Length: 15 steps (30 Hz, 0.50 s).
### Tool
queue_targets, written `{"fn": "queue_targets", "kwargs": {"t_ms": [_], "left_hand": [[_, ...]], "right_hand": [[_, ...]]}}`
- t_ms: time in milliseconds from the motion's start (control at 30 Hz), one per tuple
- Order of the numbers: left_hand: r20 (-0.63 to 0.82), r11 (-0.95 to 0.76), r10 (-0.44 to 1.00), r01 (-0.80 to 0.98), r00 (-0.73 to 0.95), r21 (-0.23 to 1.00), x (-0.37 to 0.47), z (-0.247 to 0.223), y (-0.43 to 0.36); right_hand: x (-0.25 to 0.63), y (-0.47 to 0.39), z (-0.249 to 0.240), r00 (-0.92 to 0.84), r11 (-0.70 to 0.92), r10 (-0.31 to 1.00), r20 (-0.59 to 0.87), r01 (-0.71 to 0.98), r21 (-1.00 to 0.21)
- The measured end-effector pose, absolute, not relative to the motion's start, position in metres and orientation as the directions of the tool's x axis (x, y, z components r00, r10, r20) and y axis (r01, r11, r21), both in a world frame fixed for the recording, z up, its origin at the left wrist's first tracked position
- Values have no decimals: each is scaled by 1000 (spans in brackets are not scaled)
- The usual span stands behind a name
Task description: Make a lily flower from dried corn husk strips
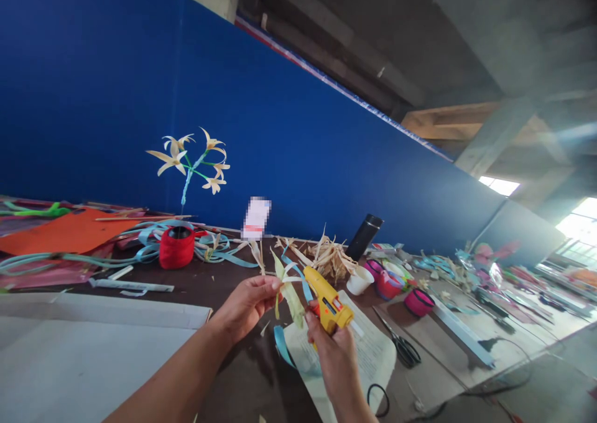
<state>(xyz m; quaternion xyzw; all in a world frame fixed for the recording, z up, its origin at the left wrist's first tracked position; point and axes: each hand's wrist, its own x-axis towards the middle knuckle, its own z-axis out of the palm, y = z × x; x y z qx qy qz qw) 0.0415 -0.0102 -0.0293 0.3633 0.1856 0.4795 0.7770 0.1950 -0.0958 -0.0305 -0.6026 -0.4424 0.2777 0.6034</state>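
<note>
My left hand (249, 308) pinches pale green, leaf-like husk strips (293, 302) between thumb and fingers, above the dark table (252, 373). My right hand (336, 354) is wrapped round the grip of a yellow hot glue gun (329, 298). Its front end is close beside the strips; whether it touches them I cannot tell. Beneath the right hand lies a printed paper sheet (375, 348), with a light blue ribbon (282, 347) at its left edge. Behind the hands sits a heap of dry husks (330, 255).
Handmade cream flowers (172, 159) on a blue stem stand at the back left, near a red roll (176, 249). Scissors (405, 348), a white cup (360, 280), a black bottle (364, 236) and pink rolls (418, 302) are on the right. A white board (93, 354) lies front left.
</note>
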Motion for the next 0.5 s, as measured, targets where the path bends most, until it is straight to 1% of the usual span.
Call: {"fn": "queue_targets", "kwargs": {"t_ms": [67, 133, 167, 233, 300, 367, 500], "left_hand": [[59, 213, 890, -527, 452, 823, 43, -33, -9], [104, 41, 911, -338, 398, 940, 44, -37, -7], [155, -76, 920, -222, 361, 972, 45, -39, -7], [288, -294, 912, -25, 293, 955, 46, -41, -5], [386, -413, 892, 78, 236, 907, 46, -41, -4], [397, -425, 895, 117, 201, 898, 44, -39, -2], [291, -307, 934, 47, 207, 951, 44, -36, 0]], "right_hand": [[204, -96, -27, 481, 127, 849, 218, 214, -968], [214, -97, -22, 534, 155, 804, 261, 235, -960], [220, -97, -19, 562, 175, 776, 288, 248, -953], [228, -100, -12, 596, 201, 732, 331, 276, -940], [233, -103, -8, 599, 210, 720, 352, 296, -932], [234, -107, -8, 582, 194, 739, 339, 299, -934], [229, -114, -19, 517, 131, 818, 253, 261, -956]]}}
